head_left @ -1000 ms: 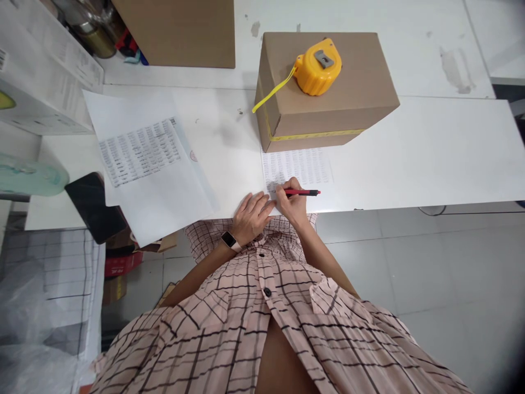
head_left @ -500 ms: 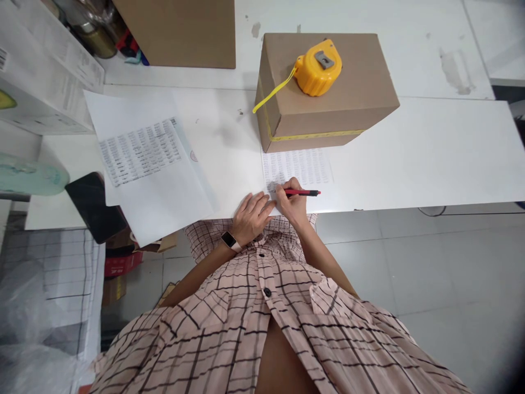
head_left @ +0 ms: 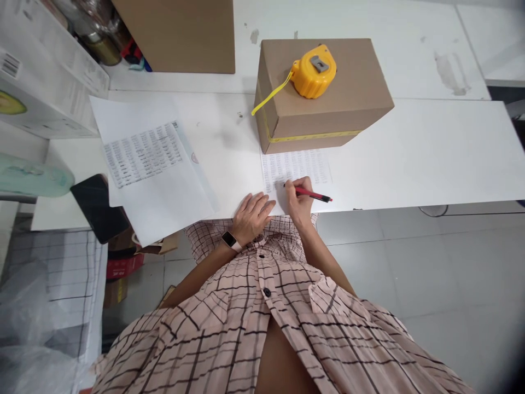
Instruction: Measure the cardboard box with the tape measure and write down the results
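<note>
My right hand is closed round a red pen, its tip on a printed sheet near the white table's front edge. My left hand lies flat beside it with fingers spread, pressing the sheet's lower left part. A watch is on that wrist. Just beyond the sheet stands a brown cardboard box, resting on the paper's far end. A yellow tape measure sits on the box top, its tape running down the box's left corner and along its front.
Another printed sheet lies at the left, overhanging the table edge. A black phone and a pale green bottle are further left. A white carton and a larger cardboard box stand at the back.
My right hand has shifted a little to the right along the sheet, and the pen now tilts down to the right. My left hand has stayed in place.
</note>
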The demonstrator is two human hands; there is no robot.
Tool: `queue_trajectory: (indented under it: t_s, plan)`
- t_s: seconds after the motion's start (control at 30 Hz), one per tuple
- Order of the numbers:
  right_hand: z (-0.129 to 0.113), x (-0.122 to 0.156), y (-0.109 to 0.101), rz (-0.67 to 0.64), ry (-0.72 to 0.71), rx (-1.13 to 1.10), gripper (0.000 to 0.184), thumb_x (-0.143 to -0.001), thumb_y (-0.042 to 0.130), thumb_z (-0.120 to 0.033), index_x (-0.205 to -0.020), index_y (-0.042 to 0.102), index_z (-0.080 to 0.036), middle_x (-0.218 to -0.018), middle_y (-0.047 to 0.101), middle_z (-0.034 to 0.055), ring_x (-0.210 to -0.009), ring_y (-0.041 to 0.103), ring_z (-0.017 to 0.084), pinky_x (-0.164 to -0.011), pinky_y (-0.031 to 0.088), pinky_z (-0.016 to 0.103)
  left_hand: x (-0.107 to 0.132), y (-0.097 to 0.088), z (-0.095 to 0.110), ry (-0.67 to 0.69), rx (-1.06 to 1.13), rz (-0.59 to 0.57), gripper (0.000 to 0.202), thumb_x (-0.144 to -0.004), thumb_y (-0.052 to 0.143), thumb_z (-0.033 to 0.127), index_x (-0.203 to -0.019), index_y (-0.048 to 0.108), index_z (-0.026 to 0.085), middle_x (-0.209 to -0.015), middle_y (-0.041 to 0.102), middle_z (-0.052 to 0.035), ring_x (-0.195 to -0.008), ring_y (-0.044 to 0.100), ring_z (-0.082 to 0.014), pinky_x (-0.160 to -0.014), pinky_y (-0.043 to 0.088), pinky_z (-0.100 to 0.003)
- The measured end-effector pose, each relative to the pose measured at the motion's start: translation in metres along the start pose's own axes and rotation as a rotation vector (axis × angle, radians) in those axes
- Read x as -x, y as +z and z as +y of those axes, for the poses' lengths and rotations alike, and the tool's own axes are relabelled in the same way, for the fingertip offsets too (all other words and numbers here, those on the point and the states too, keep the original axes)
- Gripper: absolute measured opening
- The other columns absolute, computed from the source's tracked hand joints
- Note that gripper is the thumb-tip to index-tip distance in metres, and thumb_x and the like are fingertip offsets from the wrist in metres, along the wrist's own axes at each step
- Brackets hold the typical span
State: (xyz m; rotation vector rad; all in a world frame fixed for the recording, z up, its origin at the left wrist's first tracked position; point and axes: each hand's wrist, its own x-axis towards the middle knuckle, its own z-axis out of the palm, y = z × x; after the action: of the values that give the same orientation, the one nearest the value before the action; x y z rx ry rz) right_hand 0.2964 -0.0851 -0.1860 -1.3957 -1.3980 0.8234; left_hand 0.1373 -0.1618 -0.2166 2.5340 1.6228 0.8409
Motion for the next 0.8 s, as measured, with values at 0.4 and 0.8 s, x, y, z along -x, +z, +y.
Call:
queue_trajectory:
  t_s: [0.4,0.8]
  plan:
    - [0.079,-0.077,-0.141,0.042,-0.223,0.843,0.043,-0.08,0.051,-0.011,-0.12,0.064,-0.018,-0.114,0.056,0.0184,-0.105,0.048,0.032,-0.09,0.042,0.047,0.003,-0.015,0.002,0.043,0.017,-0.01,0.032,-0.101,0.054,0.026,-0.129,0.068,0.015,-0.131,0.071,-0.0151,-0.133,0.061,-0.0305,-0.118,0.045,-0.054]
    - [0.095,-0.088,-0.133,0.228,-0.174,0.732,0.048,-0.091,0.035,-0.013,-0.132,0.061,-0.019,-0.114,0.067,0.0167,-0.104,0.056,0.033,-0.094,0.049,0.051,-0.198,-0.084,-0.016,0.028,0.003,0.512,0.04,-0.096,0.063,0.03,-0.134,0.057,0.021,-0.134,0.064,-0.0159,-0.128,0.059,-0.0312,-0.109,0.049,-0.05]
